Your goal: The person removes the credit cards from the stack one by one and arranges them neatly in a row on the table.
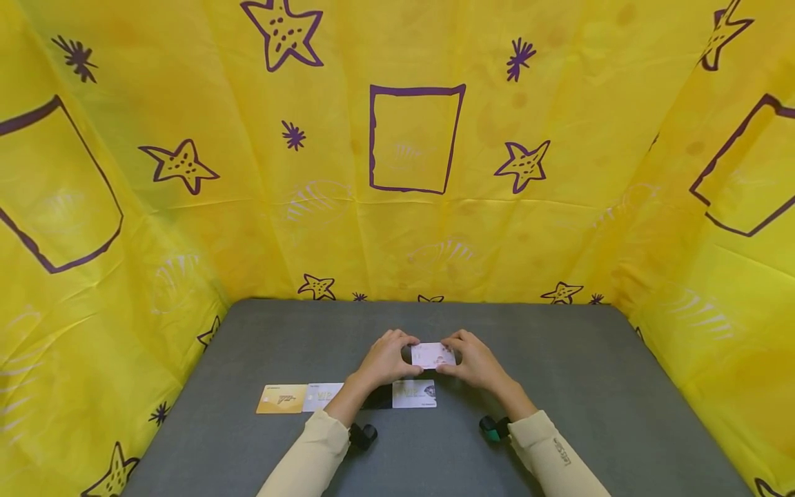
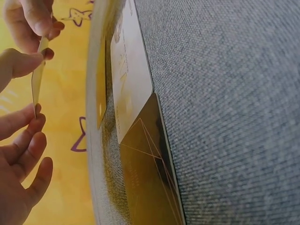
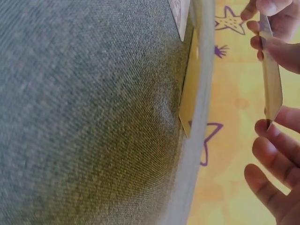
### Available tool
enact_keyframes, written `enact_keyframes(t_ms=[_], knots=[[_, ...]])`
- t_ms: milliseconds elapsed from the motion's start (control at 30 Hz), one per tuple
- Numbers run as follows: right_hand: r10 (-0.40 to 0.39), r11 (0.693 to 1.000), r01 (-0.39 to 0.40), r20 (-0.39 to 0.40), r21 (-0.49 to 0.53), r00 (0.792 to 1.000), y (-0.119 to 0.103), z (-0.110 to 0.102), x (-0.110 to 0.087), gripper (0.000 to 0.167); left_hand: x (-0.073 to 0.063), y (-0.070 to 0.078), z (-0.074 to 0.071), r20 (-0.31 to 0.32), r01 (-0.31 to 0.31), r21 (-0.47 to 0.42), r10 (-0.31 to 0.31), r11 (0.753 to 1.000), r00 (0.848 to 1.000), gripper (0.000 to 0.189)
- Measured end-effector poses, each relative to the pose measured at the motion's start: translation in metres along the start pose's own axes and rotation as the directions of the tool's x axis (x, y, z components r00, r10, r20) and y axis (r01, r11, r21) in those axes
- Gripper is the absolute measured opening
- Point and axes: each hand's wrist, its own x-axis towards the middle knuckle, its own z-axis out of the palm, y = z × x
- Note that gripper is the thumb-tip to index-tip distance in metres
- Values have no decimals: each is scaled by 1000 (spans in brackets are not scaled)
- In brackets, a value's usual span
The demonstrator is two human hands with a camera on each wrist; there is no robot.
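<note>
A pale card with faint pinkish print [image 1: 433, 355] is held up between both hands, seen nearly edge-on in the wrist views. My left hand [image 1: 391, 357] pinches its left end with thumb and fingers. At the other end, my right hand [image 1: 475, 360] grips it the same way. Nearer to me, cards lie in a row on the table: a gold card [image 1: 281, 399], a silver VIP card [image 1: 323, 396], a dark card [image 1: 380, 398] partly covered by the left forearm, and another silver VIP card [image 1: 414, 394]. The left wrist view shows a further flat card [image 2: 101, 84] beyond the row.
A grey cloth-covered table [image 1: 584, 386] extends around the cards. Yellow curtains [image 1: 422, 235] printed with purple stars and outlines enclose its back and both sides. Dark wrist straps [image 1: 363, 436] sit near each sleeve cuff.
</note>
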Motion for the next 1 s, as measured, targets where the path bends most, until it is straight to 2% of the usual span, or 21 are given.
enact_keyframes(t_ms=[300, 600, 1000], knots=[[-23, 999, 21, 53, 35, 998, 0, -6, -4, 49, -3, 1, 1, 41, 10, -84, -7, 996, 999, 51], [-17, 1000, 15, 93, 20, 996, 1, -10, -6, 48, -2, 5, 1, 34, -5, -88, 8, 996, 999, 51], [-3, 999, 0, 81, 45, 997, 4, -10, -11, 48, -6, 5, 7, 20, -35, -91, 37, 995, 999, 51]])
